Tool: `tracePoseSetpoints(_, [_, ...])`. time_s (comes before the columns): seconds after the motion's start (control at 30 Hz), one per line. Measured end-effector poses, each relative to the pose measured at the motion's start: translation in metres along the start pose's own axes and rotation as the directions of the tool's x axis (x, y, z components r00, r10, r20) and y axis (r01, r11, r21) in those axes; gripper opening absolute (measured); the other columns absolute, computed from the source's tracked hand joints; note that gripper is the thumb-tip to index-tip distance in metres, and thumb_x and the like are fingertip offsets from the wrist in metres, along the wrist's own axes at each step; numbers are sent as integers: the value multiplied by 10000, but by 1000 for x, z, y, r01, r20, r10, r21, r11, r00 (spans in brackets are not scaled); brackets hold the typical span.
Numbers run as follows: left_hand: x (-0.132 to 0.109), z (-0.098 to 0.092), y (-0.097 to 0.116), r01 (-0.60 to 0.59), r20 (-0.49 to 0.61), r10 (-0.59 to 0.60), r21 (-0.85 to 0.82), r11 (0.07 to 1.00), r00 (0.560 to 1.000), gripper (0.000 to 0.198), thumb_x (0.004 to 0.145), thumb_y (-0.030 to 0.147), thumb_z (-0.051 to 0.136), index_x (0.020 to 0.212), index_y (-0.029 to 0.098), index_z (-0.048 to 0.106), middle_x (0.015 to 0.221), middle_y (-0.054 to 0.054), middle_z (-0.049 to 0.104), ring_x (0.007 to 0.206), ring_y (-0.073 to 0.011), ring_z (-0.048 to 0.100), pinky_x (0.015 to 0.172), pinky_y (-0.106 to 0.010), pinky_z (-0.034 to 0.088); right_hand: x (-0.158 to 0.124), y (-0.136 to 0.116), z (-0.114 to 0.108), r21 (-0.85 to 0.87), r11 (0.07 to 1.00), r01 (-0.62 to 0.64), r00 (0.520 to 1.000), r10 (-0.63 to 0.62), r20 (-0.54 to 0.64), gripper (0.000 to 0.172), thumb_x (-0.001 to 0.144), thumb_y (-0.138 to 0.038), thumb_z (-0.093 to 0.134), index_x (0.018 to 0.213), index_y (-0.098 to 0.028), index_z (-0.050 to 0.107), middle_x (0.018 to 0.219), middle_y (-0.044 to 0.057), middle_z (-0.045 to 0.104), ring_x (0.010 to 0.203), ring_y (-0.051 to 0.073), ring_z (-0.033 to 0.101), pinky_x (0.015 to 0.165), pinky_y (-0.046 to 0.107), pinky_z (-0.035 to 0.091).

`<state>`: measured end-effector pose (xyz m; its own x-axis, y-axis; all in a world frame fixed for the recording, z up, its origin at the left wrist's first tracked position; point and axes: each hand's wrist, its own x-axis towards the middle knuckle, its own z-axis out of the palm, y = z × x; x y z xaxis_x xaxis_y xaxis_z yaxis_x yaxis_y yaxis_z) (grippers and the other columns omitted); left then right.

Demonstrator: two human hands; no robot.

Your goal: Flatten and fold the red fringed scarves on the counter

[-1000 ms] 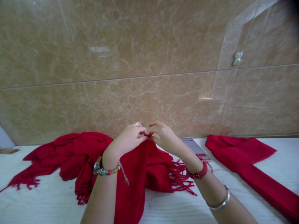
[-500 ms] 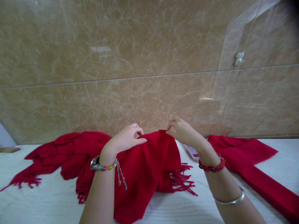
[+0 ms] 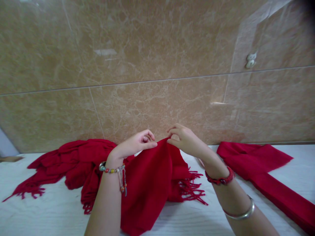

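A red fringed scarf (image 3: 150, 186) hangs from both my hands in the middle, its lower part lying on the white table. My left hand (image 3: 136, 142) pinches its upper edge between thumb and fingers, and a ring shows on one finger. A short way to the right, my right hand (image 3: 183, 137) grips the same edge with thumb and fingertips, lifting it to a peak. Tassels (image 3: 193, 188) spread out below on the right side of the scarf. Beaded bracelets circle both wrists, and a silver bangle sits on the right forearm.
Crumpled red cloth (image 3: 71, 160) with tassels lies on the white table (image 3: 49, 216) at left. On the right is a folded red cloth strip (image 3: 261, 164). A tan tiled wall (image 3: 157, 65) stands behind, with a small cat-shaped figure (image 3: 251, 61) on it.
My right hand has moved left, closer to my left hand, which has shifted slightly right. The scarf's top edge between them has bunched into a sharper peak. The phone behind my right wrist is now mostly covered.
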<state>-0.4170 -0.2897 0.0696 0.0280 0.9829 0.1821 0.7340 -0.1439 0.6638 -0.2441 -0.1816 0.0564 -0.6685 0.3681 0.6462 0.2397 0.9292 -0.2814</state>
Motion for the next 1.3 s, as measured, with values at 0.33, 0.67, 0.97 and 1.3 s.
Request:
tracePoseSetpoints(0.33, [2,2,1,-84,132,97,-98,992,987,150,688,280,610,704,154,529,834,-9,566,791,-124,517,747,-248,406,-6,0,-18,-57,997,44,999,-46,-27,101,721,-128,556,707,-175,645,927,64,589,865,179,566,795,304,432])
tracePoseSetpoints(0.67, [10,7,-7,10,172,-4,-34,999,985,238,720,375,576,741,138,560,672,32,531,639,-112,488,605,-224,383,-6,12,-20,-149,988,33,999,-33,4,87,743,-157,559,721,-169,642,897,68,586,845,181,563,790,312,429])
tracePoseSetpoints(0.97, [-6,-12,-5,34,-36,-27,198,980,999,275,738,396,522,755,135,606,723,5,595,690,-146,519,644,-237,391,-6,21,-14,-179,984,18,985,14,171,75,737,-201,600,755,-174,667,836,74,607,859,204,565,796,330,439])
tracePoseSetpoints(1.3, [7,7,8,-97,46,86,336,937,995,250,762,348,521,844,155,656,827,-6,662,748,-157,564,689,-227,384,-10,18,15,240,966,99,960,-156,234,60,759,-194,588,714,-170,618,975,63,599,913,158,566,851,321,428])
